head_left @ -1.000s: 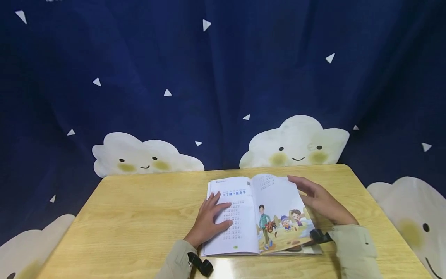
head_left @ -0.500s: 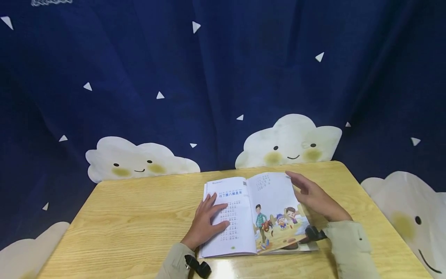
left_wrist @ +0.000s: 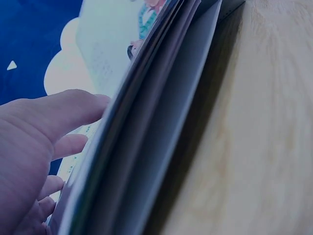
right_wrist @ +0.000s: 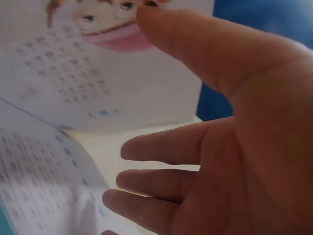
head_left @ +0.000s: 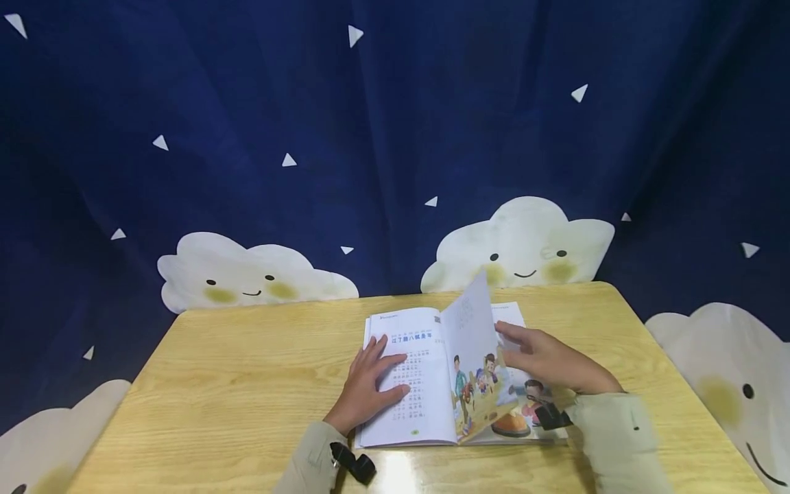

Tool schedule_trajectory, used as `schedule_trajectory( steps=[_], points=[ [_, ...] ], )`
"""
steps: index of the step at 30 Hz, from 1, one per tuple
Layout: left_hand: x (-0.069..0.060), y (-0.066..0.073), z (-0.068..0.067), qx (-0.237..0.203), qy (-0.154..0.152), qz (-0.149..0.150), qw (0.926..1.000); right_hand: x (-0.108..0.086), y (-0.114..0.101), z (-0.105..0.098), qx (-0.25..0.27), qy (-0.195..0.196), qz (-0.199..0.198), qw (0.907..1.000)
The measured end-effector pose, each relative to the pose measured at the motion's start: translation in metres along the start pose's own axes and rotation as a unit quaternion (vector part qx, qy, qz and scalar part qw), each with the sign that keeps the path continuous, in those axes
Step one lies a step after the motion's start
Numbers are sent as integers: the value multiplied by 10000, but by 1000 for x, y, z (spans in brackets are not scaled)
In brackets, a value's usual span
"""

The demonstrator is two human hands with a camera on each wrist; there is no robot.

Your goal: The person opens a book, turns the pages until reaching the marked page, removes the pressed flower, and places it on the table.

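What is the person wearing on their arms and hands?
The left hand and right hand are bare, without gloves. The left sleeve and right sleeve are long and pale beige. A small black device sits at each wrist.

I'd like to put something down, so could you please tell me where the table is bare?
Free: wide table left of the left hand, narrower strip right of the right hand. Crowded: the open book between the hands, one page raised.
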State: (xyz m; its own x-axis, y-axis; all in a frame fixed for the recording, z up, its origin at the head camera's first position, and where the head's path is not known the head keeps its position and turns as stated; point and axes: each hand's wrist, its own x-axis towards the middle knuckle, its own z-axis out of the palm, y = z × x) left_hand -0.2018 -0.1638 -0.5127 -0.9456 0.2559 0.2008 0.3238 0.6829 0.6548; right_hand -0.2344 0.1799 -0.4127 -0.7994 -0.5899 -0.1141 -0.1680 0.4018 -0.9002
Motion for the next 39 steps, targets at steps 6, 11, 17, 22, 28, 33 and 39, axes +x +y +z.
schedule_trajectory(
  steps=[6, 11, 17, 22, 28, 33, 39],
  points=[
    [0, 3, 3, -26, -65, 16, 10000, 2, -12, 20, -779, 204, 240, 9965],
    [0, 6, 4, -40, -108, -68, 9999, 3, -23, 35, -1308, 327, 441, 9899],
    [5, 9, 6, -28, -57, 115, 9999, 6, -31, 43, -1522, 301, 577, 9862],
    [6, 10, 4, -33, -95, 9, 9999, 13, -32, 51, -1534, 209, 615, 9860],
    [3, 3, 1, -99, 41, 117, 9999, 23, -33, 65, -1601, 116, 719, 9844],
    [0, -1, -1, -95, 145, 243, 9996, 26, -34, 76, -1585, 62, 708, 9848],
    [3, -1, -1, -543, 472, 132, 9973, 28, -35, 82, -1866, 63, 696, 9799]
  ],
)
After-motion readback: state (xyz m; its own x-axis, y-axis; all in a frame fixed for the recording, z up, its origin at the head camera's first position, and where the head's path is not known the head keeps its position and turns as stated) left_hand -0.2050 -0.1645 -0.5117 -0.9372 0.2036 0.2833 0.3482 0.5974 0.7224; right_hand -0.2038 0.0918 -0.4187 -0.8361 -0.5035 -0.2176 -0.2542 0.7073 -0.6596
